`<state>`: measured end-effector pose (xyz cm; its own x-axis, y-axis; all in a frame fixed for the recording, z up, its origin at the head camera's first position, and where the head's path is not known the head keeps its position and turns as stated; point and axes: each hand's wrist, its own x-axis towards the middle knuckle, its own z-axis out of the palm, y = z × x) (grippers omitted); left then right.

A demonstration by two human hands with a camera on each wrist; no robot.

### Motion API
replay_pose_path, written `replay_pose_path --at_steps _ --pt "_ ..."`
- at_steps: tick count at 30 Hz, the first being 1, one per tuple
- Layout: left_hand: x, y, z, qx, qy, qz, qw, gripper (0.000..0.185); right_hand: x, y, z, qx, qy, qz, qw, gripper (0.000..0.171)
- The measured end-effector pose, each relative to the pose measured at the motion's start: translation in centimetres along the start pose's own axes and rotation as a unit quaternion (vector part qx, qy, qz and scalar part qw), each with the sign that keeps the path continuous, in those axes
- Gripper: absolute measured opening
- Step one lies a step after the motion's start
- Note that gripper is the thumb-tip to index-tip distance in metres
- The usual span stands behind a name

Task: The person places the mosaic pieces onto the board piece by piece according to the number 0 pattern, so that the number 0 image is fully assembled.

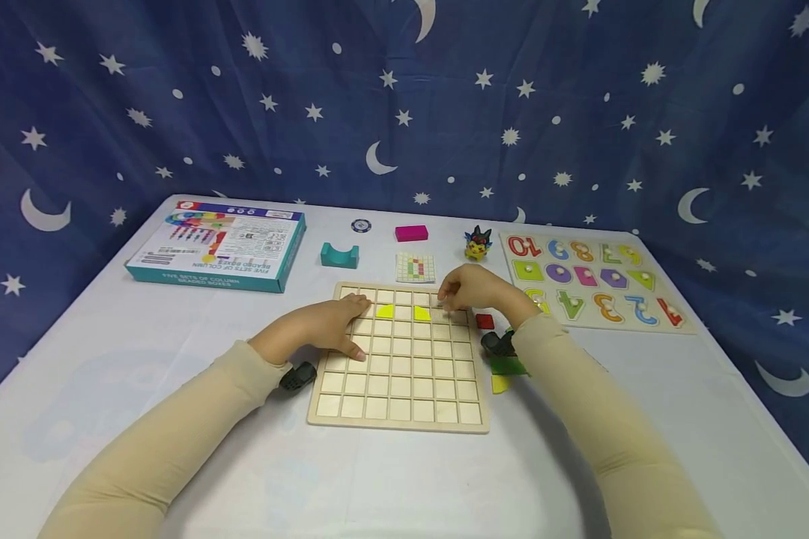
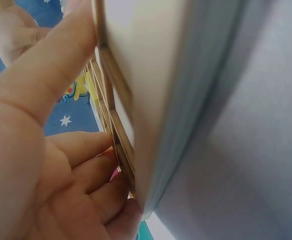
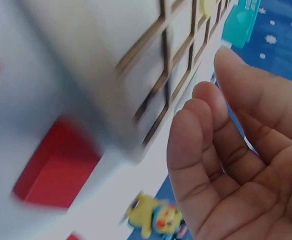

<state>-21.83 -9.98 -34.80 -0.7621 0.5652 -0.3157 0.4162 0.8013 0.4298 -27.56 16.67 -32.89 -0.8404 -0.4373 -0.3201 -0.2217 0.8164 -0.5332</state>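
A wooden grid board [image 1: 377, 408] lies on the white table. Two yellow pieces [image 1: 422, 313] with a curved edge sit in separate cells of an upper row. My left hand [image 1: 330, 326] rests on the board's left side, thumb and fingers spread; the left wrist view shows its fingertips touching the frame. Over the upper right corner of the board is my right hand [image 1: 475, 288]. Its fingers [image 3: 186, 145] are loosely bent and apart from the thumb, with nothing seen between them. A red block [image 3: 61, 167] lies beside the board's right edge.
Green pieces [image 1: 508, 366] lie partly under the right forearm. Behind the board are a patterned card [image 1: 415, 267], a teal block [image 1: 340, 256], a pink block [image 1: 411, 233] and a small figure [image 1: 477, 244]. A box [image 1: 219, 247] lies left, a number puzzle [image 1: 583, 281] right.
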Motion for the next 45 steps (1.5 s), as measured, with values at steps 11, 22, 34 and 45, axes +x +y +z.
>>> replay_pose_path --at_steps 11,22,34,45 --pt "-0.1 0.0 0.0 -0.003 -0.002 -0.006 1.0000 0.097 -2.0 3.6 -1.0 0.002 -0.006 0.020 1.000 0.017" --pt "0.0 0.0 -0.1 -0.003 0.001 -0.004 1.0000 0.098 -3.1 5.4 -0.7 0.013 -0.006 0.045 0.999 0.019" --pt "-0.1 0.1 -0.1 -0.008 0.001 -0.001 1.0000 0.097 -3.4 4.9 -0.6 -0.007 -0.005 0.028 1.000 0.016" --pt "-0.2 0.2 -0.2 -0.004 0.002 -0.001 1.0000 0.097 -3.4 4.1 -1.9 -0.027 0.007 0.018 0.999 0.010"
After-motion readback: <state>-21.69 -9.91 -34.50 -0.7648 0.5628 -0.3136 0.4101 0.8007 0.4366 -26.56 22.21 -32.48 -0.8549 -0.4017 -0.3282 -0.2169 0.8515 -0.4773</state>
